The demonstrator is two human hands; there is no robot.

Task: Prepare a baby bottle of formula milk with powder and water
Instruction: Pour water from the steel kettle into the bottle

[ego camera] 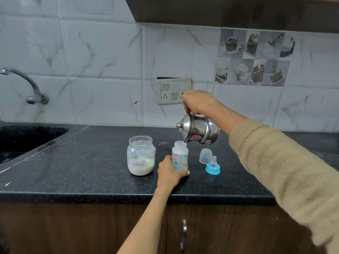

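Jar (140, 155): open, powder inside, on counter (91, 171).
Left hand (169, 173): wrapped around bottle (180, 155), upright on counter.
Right hand (197, 102): gripping steel jug (200, 130), tilted, spout over bottle mouth.
Teat (212, 166), cap (205, 156): right of bottle.

A black speckled countertop (91, 162) carries everything here, running from the sink cut-out on the left to the tiled wall behind. Standing on it, left to right: an open clear jar (140, 155) labelled "Formula", part full of pale powder with a green scoop inside, then just beside it the uncapped baby bottle (180, 158), upright. Right of the bottle lies a clear dome cap (205, 156), tilted, and touching it in front sits the blue ring with its teat (213, 166), teat pointing up.
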